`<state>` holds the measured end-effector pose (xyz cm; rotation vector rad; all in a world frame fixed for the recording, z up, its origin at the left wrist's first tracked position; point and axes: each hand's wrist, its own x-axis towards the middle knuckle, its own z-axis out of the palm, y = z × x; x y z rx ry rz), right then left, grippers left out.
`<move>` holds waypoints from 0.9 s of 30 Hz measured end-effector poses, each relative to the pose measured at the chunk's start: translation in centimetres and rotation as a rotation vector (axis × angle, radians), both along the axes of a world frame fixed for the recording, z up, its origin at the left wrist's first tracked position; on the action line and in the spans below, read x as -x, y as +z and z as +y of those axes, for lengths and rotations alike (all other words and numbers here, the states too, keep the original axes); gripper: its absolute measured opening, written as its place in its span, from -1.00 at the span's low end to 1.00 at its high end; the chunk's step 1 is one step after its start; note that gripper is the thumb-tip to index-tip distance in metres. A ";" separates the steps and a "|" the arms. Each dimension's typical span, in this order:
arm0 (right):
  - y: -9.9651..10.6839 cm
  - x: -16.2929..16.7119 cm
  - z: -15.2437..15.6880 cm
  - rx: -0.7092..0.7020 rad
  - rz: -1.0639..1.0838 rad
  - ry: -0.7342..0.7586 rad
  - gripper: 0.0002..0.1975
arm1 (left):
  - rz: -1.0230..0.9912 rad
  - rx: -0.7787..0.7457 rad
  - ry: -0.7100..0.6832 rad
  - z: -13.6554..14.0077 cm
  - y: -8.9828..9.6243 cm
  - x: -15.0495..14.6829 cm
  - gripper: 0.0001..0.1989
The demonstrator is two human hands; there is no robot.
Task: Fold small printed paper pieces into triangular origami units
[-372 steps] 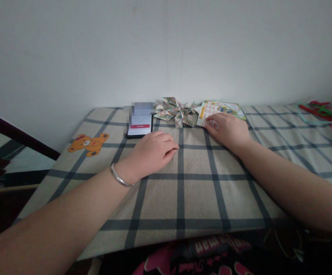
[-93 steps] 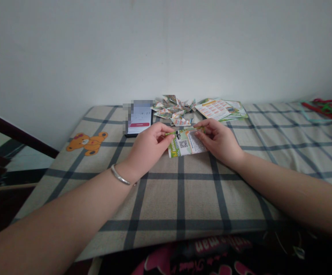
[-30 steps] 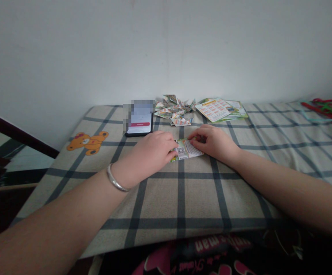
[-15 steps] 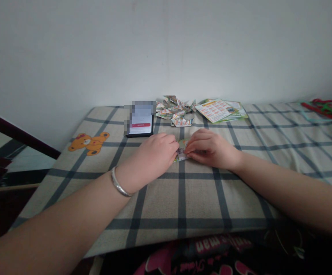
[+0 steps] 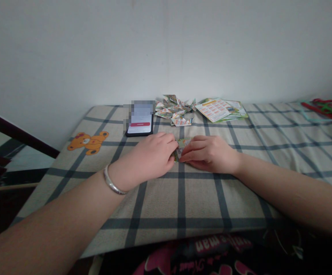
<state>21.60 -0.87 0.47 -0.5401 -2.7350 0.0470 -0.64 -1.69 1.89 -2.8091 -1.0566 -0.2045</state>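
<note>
Between my hands a small folded piece of printed paper (image 5: 183,143) lies on the checked tablecloth, green and white, mostly covered by my fingers. My left hand (image 5: 156,154), with a silver bangle on the wrist, is closed on the paper's left edge. From the other side, my right hand (image 5: 210,154) pinches the near right part, its fingers pressed together. Behind them sits a pile of folded paper pieces (image 5: 173,110). To its right are several flat printed sheets (image 5: 215,110), stacked loosely.
A phone (image 5: 139,128) with a lit screen lies left of the folded pile. An orange bear picture (image 5: 90,142) is on the tablecloth (image 5: 160,198) at the left. Red and green strips (image 5: 326,109) lie at the far right. A white wall (image 5: 166,49) stands behind the table.
My right hand has shifted slightly left and nearer to me along the paper. The left wrist has moved a little left, while its fingers stay at the paper.
</note>
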 end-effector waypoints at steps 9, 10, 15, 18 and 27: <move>-0.1 0.2 0.0 -0.104 -0.057 -0.011 -0.75 | 0.034 0.020 -0.067 0.0 0.6 0.5 -0.85; -0.1 0.2 0.0 -0.107 -0.064 -0.012 -0.76 | 0.032 0.053 -0.085 0.1 0.7 0.7 -0.85; 0.0 0.0 -0.3 -0.115 -0.089 -0.030 -0.74 | 0.021 0.240 -0.159 0.7 1.0 1.4 -0.81; 0.1 0.0 -0.4 -0.120 -0.102 -0.034 -0.74 | 0.000 0.293 -0.166 0.8 1.2 1.4 -0.82; 0.0 0.1 -0.4 -0.153 -0.116 -0.034 -0.72 | 0.026 0.183 -0.170 0.0 1.5 0.8 -0.78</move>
